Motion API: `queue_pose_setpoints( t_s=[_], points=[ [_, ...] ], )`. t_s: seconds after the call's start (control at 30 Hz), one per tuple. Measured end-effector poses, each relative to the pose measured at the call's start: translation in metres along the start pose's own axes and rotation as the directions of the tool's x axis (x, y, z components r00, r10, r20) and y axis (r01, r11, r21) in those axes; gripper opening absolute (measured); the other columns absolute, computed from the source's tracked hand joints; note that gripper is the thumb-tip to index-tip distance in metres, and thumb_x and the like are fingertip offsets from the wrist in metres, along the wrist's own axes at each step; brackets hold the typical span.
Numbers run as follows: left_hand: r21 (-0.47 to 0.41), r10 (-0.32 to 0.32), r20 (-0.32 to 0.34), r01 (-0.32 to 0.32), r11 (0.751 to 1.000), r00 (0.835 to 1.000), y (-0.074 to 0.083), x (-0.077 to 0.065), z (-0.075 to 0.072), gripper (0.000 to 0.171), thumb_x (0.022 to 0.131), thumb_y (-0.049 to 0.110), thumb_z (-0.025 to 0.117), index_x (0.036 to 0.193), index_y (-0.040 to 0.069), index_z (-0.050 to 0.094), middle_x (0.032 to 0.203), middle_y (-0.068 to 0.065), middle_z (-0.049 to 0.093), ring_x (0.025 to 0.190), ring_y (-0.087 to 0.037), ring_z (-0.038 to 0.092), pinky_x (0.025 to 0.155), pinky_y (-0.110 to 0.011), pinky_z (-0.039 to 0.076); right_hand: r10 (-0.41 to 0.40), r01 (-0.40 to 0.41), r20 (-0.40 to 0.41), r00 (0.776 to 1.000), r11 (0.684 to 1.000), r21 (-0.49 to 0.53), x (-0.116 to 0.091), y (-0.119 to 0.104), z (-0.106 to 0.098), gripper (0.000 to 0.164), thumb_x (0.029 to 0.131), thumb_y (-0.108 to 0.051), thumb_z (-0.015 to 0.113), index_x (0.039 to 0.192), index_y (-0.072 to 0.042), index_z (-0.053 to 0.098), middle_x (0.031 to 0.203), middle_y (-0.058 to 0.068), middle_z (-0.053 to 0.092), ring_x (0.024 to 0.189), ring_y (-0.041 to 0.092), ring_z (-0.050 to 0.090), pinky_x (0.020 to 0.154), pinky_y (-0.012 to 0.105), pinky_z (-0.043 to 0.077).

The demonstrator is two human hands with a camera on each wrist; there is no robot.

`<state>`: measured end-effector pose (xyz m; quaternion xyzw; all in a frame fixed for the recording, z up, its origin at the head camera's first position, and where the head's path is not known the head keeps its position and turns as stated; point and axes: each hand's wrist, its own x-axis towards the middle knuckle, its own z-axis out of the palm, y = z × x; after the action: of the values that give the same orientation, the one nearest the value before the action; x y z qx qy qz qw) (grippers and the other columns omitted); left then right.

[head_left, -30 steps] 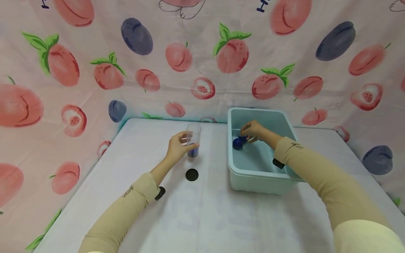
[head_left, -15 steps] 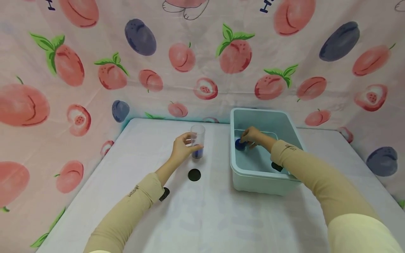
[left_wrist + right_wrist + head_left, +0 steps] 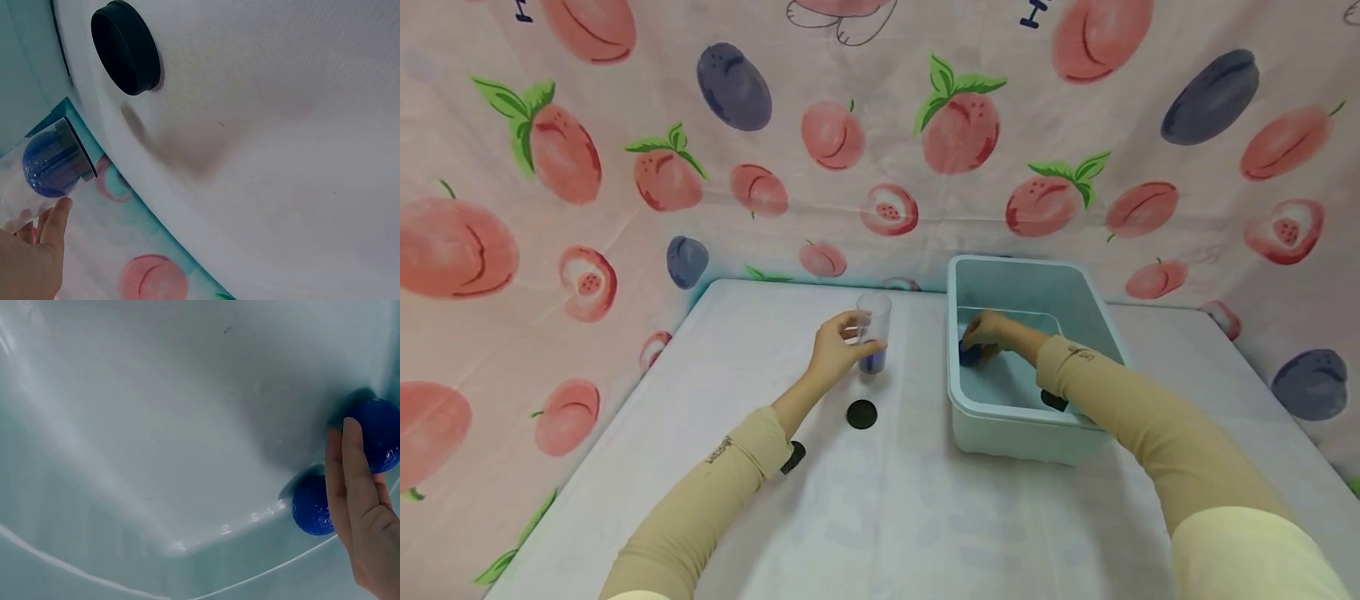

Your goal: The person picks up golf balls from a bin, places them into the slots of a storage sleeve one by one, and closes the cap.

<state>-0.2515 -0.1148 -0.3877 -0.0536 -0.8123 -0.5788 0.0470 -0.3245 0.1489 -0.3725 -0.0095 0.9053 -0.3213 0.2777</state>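
My left hand point(image 3: 833, 348) grips a clear plastic tube point(image 3: 875, 310) standing upright on the table, thumb and fingers around its sides. A shiny blue ball point(image 3: 49, 165) sits inside at the tube's lower end, by its dark base. My right hand point(image 3: 987, 331) reaches down into the pale blue-green bin point(image 3: 957, 400). Its curled fingers hold a blue ball point(image 3: 382, 436) near the bin's left wall. Another blue ball point(image 3: 312, 505), partly behind the fingers in the right wrist view, lies close by on the bin floor.
A round black cap point(image 3: 862, 414) lies on the white-covered table point(image 3: 895, 508), in front of the tube. Fruit-printed cloth point(image 3: 820, 200) hangs behind the table and along its sides. The bin's raised rim surrounds my right hand and wrist.
My right hand has moved slightly left and down in the bin, and its fingers now cover more of the blue balls. My left hand keeps its grip on the tube.
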Motion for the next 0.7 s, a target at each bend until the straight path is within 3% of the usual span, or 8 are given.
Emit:
queue_pose_setpoints(
  t_s=[0.13,0.3,0.37,0.6,0.7],
  points=[
    [-0.010,0.006,0.007,-0.006,1.000,1.000,0.002,0.000,0.001,0.050,0.073,0.012,0.080,0.118,0.003,0.061,0.121,-0.016,0.063,0.115,-0.035,0.058,0.094,-0.045,0.051,-0.018,0.017,0.030,0.999,1.000,0.025,0.010,0.006,-0.003,0.034,0.087,-0.006,0.063,0.114,0.012,0.055,0.115,0.027,0.055,0.100,0.032,0.063,0.081,0.038,0.058],
    [-0.019,0.014,0.017,-0.013,1.000,1.000,0.002,0.000,0.002,0.051,0.073,0.010,0.080,0.120,0.002,0.061,0.121,-0.018,0.062,0.116,-0.036,0.057,0.094,-0.045,0.051,-0.083,0.074,0.115,0.990,0.994,0.085,0.075,0.047,-0.014,0.038,0.081,-0.014,0.073,0.110,0.008,0.060,0.110,0.026,0.057,0.095,0.033,0.065,0.075,0.038,0.059],
    [-0.019,0.018,0.023,-0.018,1.000,1.000,0.002,0.000,0.003,0.051,0.074,0.010,0.080,0.120,0.003,0.060,0.121,-0.018,0.061,0.116,-0.035,0.057,0.094,-0.045,0.051,-0.107,0.094,0.124,0.987,0.990,0.103,0.091,0.058,-0.019,0.041,0.079,-0.018,0.075,0.109,0.006,0.061,0.108,0.026,0.058,0.093,0.032,0.065,0.073,0.037,0.059],
    [-0.010,0.029,0.025,-0.029,1.000,0.999,0.005,0.001,0.004,0.051,0.074,0.011,0.080,0.121,0.005,0.061,0.122,-0.016,0.061,0.116,-0.034,0.057,0.095,-0.045,0.051,-0.071,0.070,0.017,0.997,0.995,0.074,-0.006,0.000,-0.016,0.044,0.089,-0.006,0.058,0.126,0.016,0.046,0.130,0.037,0.044,0.118,0.046,0.052,0.090,0.040,0.054],
    [0.002,0.026,0.023,-0.026,1.000,0.999,0.004,0.001,0.004,0.051,0.074,0.013,0.080,0.121,0.006,0.060,0.122,-0.014,0.062,0.116,-0.034,0.057,0.095,-0.045,0.051,-0.062,0.062,0.000,0.998,0.994,0.088,-0.007,0.000,-0.018,0.045,0.090,-0.007,0.057,0.127,0.015,0.045,0.130,0.037,0.045,0.118,0.045,0.053,0.089,0.040,0.054]
  ],
)
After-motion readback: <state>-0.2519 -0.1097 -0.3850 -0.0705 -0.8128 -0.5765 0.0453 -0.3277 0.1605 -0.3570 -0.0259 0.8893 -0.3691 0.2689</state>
